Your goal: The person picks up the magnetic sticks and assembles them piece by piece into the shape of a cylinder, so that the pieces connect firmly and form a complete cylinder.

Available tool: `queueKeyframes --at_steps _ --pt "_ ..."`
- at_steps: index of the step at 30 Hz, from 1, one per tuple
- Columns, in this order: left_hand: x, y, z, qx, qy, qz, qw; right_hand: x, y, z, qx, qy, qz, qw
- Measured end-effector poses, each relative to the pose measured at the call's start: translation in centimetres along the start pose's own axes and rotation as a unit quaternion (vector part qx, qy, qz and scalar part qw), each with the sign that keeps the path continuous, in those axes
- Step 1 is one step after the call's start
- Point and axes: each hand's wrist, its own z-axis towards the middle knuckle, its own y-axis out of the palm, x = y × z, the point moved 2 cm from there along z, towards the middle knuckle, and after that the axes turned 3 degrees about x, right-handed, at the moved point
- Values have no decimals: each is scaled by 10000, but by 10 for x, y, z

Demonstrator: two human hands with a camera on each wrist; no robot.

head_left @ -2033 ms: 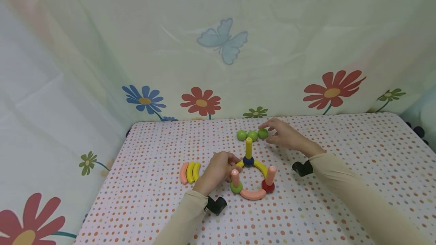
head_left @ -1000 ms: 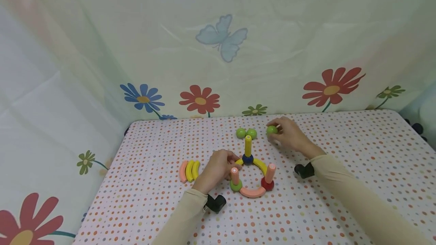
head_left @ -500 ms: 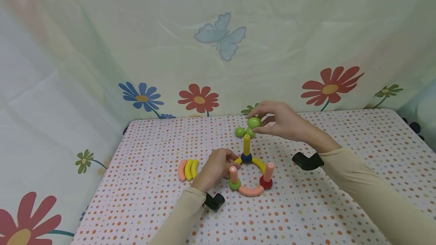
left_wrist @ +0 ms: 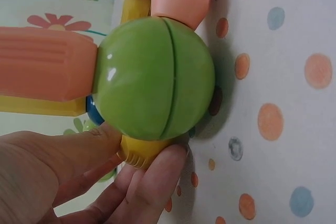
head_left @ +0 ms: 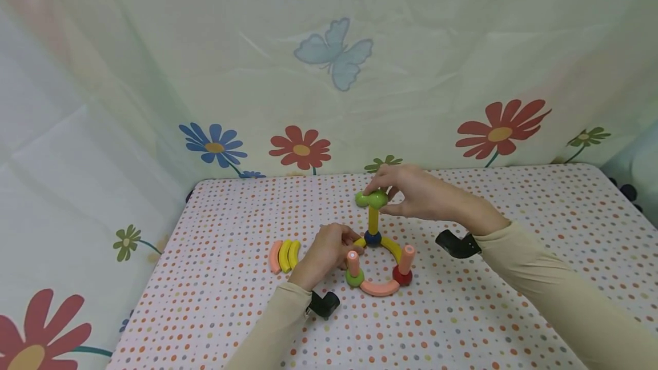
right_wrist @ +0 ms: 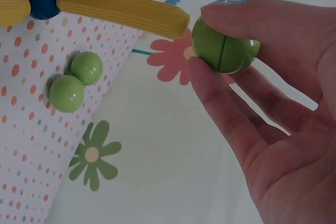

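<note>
Thumb and fingers of my right hand (head_left: 411,192) pinch a green ball (right_wrist: 223,48) right at the top end of the upright yellow rod (right_wrist: 123,11). That rod stands in a blue ball (head_left: 372,238) at the back of a ring of balls and curved bars. My left hand (head_left: 329,247) pinches the yellow curved bar (left_wrist: 140,153) on the ring's left side, beside a green corner ball (left_wrist: 152,80). A red ball (head_left: 402,276) forms the right corner, joined in front by a pink curved bar (head_left: 379,288). Pink rods (head_left: 406,258) stand in the red and green corner balls.
Left of the ring lie a loose pink curved bar (head_left: 275,257) and two yellow curved bars (head_left: 289,256). Two loose green balls (right_wrist: 66,94) rest behind the blue corner. A flowered curtain (head_left: 231,61) hangs along the back edge of the dotted table (head_left: 216,301).
My right hand took the rightmost green ball from the row, lifted it leftward and lowered it to the yellow rod's top. My left hand has stayed at the ring's left side.
</note>
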Motion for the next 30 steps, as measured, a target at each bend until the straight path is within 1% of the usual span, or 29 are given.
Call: queueKeyframes --at_steps 9,14,18,20,22,25,28,30 --pt "1 0 0 67 -179 135 9997 -3 1 3 5 -162 -136 9998" --pt "1 0 0 85 -200 193 9996 -1 4 6 -31 -127 -265 9996" --pt "1 0 0 99 -223 156 9996 -1 4 6 -13 -167 -392 9991" --pt "1 0 0 105 -236 152 9996 0 3 5 12 -162 -366 9992" --pt "1 -1 0 103 -232 139 9996 2 2 4 77 -48 -202 9998" --pt "0 -1 0 97 -209 128 9997 11 -2 2 316 287 325 9986" --pt "0 -1 0 79 -194 51 9998 26 -4 -1 709 642 816 9921" --pt "0 -1 0 54 -222 -14 9997 38 -1 -3 903 767 897 9889"
